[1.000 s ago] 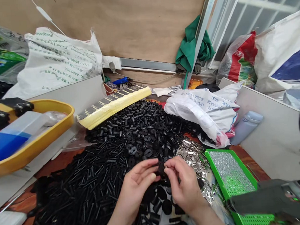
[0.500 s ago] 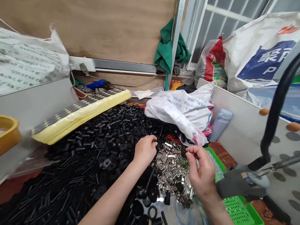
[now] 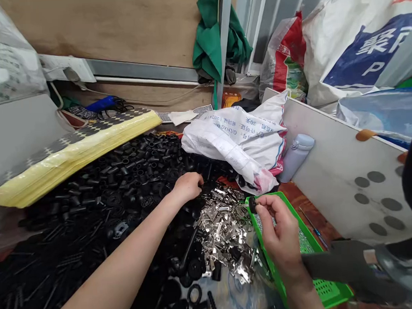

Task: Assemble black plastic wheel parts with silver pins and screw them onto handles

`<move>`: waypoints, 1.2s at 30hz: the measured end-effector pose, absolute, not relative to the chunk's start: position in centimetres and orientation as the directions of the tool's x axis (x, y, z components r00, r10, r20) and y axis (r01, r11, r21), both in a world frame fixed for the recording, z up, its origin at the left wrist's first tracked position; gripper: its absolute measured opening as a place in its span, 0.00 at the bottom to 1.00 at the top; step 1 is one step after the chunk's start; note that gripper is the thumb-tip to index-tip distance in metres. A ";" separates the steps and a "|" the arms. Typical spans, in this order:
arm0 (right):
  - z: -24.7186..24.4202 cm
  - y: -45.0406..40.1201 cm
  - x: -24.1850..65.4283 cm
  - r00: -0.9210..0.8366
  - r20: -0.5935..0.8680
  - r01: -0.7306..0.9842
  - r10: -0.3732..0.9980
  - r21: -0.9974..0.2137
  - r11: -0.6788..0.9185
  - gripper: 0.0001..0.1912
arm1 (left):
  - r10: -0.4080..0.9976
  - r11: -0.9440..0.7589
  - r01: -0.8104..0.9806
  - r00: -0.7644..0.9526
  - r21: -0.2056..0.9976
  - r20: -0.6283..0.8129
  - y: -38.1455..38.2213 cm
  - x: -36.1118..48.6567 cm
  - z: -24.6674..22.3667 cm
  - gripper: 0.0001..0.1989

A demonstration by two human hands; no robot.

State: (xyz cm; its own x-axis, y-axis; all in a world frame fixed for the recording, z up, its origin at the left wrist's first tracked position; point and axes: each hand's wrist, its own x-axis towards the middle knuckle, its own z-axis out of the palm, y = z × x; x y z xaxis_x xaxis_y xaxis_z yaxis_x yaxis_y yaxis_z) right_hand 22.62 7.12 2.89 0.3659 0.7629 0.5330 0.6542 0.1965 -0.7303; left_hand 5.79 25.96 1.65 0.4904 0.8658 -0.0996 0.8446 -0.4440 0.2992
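Hands, two: right hand (image 3: 277,229) pinching one small black piece (image 3: 252,205) between thumb and fingers, above green tray (image 3: 297,219) rim, beside silver clips (image 3: 223,231); left hand (image 3: 188,187) on heap of black parts (image 3: 125,185), fingertips hidden, grip untellable

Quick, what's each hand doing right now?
Left hand: curled into the pile of black moulded parts; cannot tell if it holds anything.
Right hand: closed, pinching a small black part between thumb and fingers.
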 end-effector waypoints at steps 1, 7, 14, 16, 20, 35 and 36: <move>3.0 7.1 22.6 0.360 0.532 0.659 0.766 -0.726 0.194 0.05 | 0.859 -0.456 0.844 0.500 0.284 -0.106 25.9 5.9 1.6 0.12; 3.4 7.0 22.4 0.277 0.564 0.706 0.778 -0.669 0.233 0.04 | 0.851 -0.479 0.822 0.521 0.309 -0.067 24.7 6.0 1.5 0.09; 3.4 6.8 21.3 0.076 0.505 0.676 0.860 -0.660 0.328 0.03 | 0.822 -0.551 0.691 0.544 0.468 0.166 20.3 3.3 2.7 0.16; 3.5 6.6 20.5 -0.026 0.466 0.632 0.884 -0.677 0.376 0.04 | 0.807 -0.571 0.587 0.530 0.574 0.260 18.2 2.3 3.3 0.14; 3.7 6.2 19.2 -0.162 0.389 0.545 0.907 -0.731 0.411 0.05 | 0.878 -0.358 0.373 0.447 0.856 0.172 13.8 0.7 4.4 0.10; 3.3 6.1 18.0 -0.153 0.424 0.473 0.893 -0.762 0.443 0.07 | 0.841 0.363 -0.115 0.467 0.925 -0.272 8.5 -0.1 3.0 0.10; 3.4 6.1 17.9 -0.162 0.444 0.490 0.881 -0.739 0.463 0.07 | 0.842 0.376 -0.123 0.459 0.918 -0.284 8.4 0.1 3.0 0.10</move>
